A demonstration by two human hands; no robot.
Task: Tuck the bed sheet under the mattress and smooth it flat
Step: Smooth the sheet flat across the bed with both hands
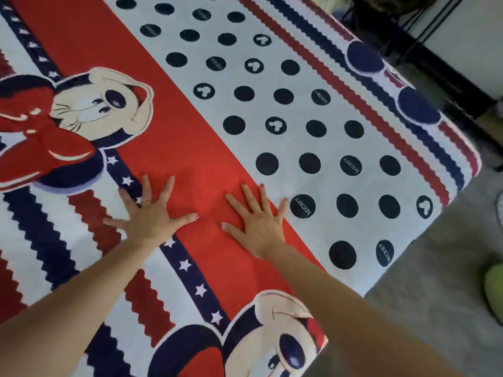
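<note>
left hand (148, 213) and right hand (257, 223) flat, fingers spread, grasping nothing, pressing bed sheet (206, 148) at frame centre, dots reading "MICKEY" (302, 206)

Both forearms are bare from the bottom edge of the picture up to the wrists; no sleeve, watch or bracelet shows on either. The left hand (148, 213) wears a thin, pale metal ring on one of its middle fingers. The right hand (258, 223) wears a similar slim band on one finger. The fingernails carry pink-red polish, plainest on the right hand's fingertips (285, 199) and on the left thumb. The nails are short and rounded.
</note>
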